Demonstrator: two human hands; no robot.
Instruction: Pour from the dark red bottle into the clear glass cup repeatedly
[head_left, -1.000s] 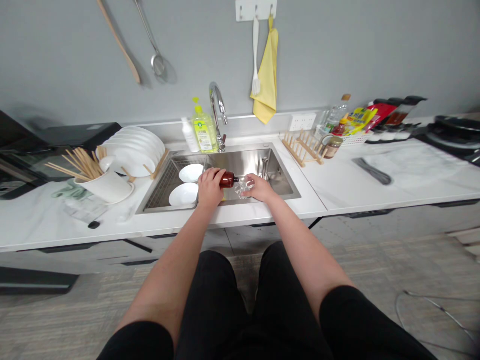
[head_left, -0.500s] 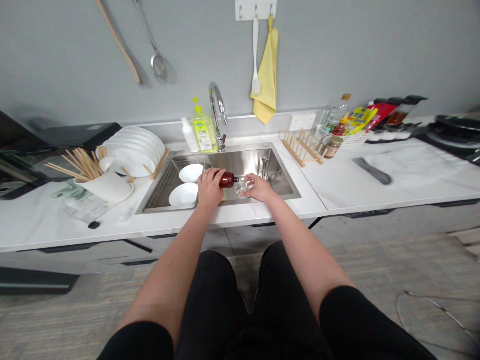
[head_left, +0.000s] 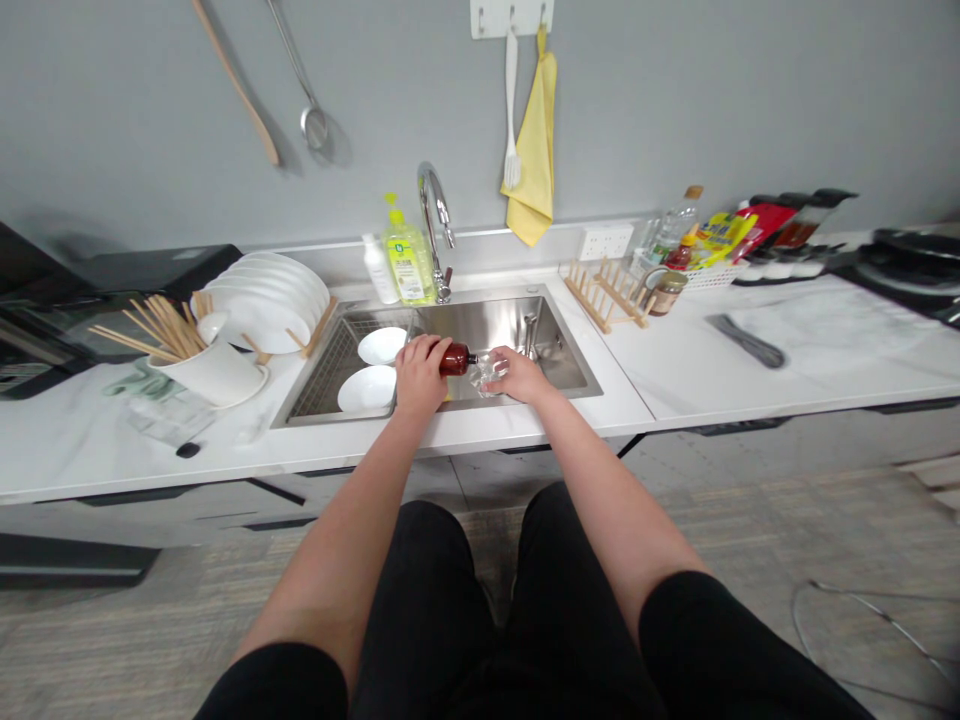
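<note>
My left hand (head_left: 421, 375) is wrapped round a brown bottle (head_left: 455, 360) that lies tilted sideways above the sink (head_left: 487, 318). The bottle's dark neck points right, at the mouth of a clear glass (head_left: 487, 372). Closed on that glass is my right hand (head_left: 517, 375), fingers partly hidden by the angle. Whether liquid runs between bottle and glass cannot be made out. Left of my left hand, two white bowls (head_left: 367, 390) rest in the wire drying basket (head_left: 322, 370) over the sink's left side.
Behind the sink stand the faucet (head_left: 435, 220), a yellow-green soap bottle (head_left: 407, 260) and a white bottle (head_left: 380, 268). White plates (head_left: 262, 300) and a chopstick holder (head_left: 214, 375) stand left. A wooden rack (head_left: 607, 295), a jar (head_left: 665, 293) and a condiment basket (head_left: 712, 278) are right.
</note>
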